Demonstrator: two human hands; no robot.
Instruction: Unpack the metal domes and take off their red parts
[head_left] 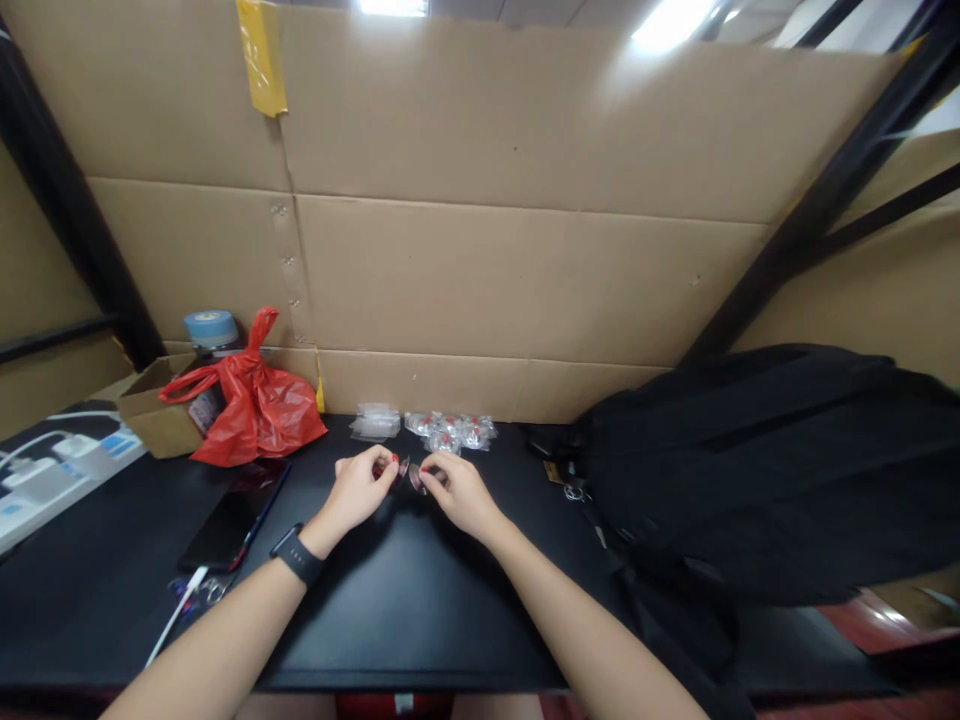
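Observation:
Both hands meet over the middle of the black table. My left hand [365,487] pinches a small round, dark red and shiny piece [403,468] between thumb and fingers. Close beside it, my right hand [459,492] pinches another small round shiny piece [417,478]. A narrow gap shows between the two pieces; their details are too small to tell. Just beyond the hands lie several clear packets with red bits [448,430] and, to their left, a small pile of clear plastic bags [376,421].
A red plastic bag [262,405], a cardboard box [161,410], a phone [236,515] with a white cable and a power strip [64,480] are at the left. A black backpack [772,470] fills the right side. Cardboard [480,280] walls the back.

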